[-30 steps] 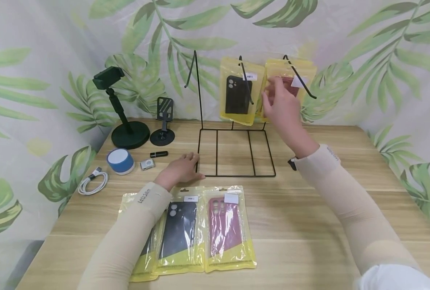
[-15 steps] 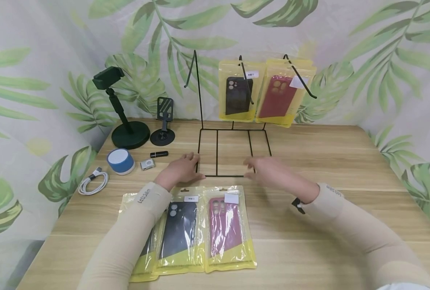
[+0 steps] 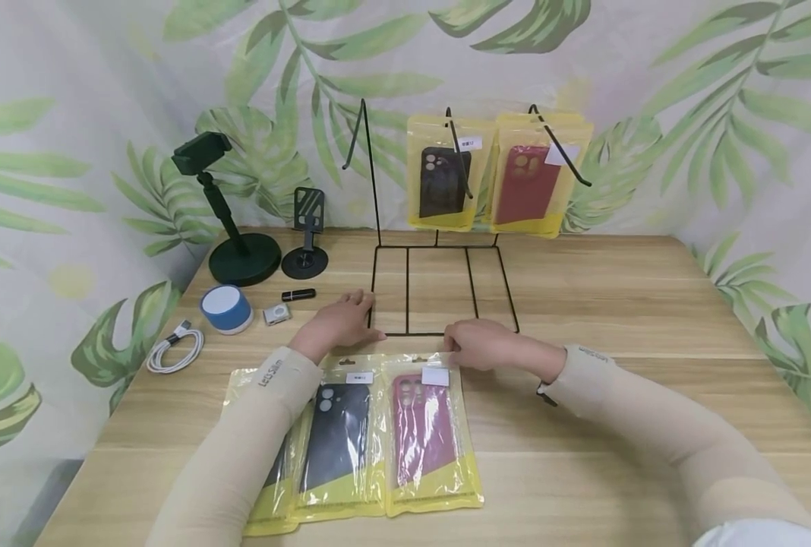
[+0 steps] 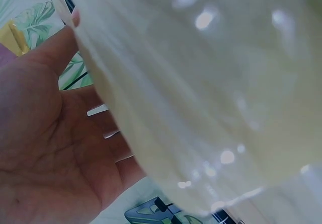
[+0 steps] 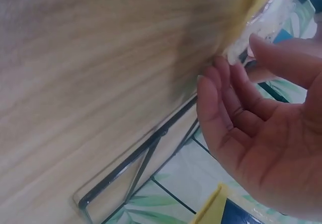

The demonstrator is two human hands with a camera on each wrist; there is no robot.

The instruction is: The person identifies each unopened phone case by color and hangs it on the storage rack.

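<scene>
When looking down from the head, find the red pouch [image 3: 422, 441] flat on the table [image 3: 556, 486], just on the near side of the right hand [image 3: 481, 343], with its top right corner at the fingertips. In the right wrist view, see curved fingers and a thumb apart from the forefinger, with clear plastic close by; cannot tell whether pinching that corner or merely touching. Find the left hand [image 3: 337, 323] at the near left corner of the rack [image 3: 408, 292], fingers stretched fairly straight and thumb spread, resting on the base bar. On the near side of that hand, see the black pouch [image 3: 337, 441] edge to edge with the red pouch, then a third pouch [image 3: 269, 516], partly hidden by the left sleeve [image 3: 235, 448]. Beyond both hands, on the rack, note a hung black pouch [image 3: 443, 186] and, farther right, a hung red pouch [image 3: 528, 186]. Just left of the left hand, see a silver gadget [image 3: 277, 314] and a stick [image 3: 299, 295]; farther left, a speaker [image 3: 226, 308] and a coiled cable [image 3: 173, 370]; beyond these, a small stand [image 3: 308, 209] and a tall stand [image 3: 244, 258].
</scene>
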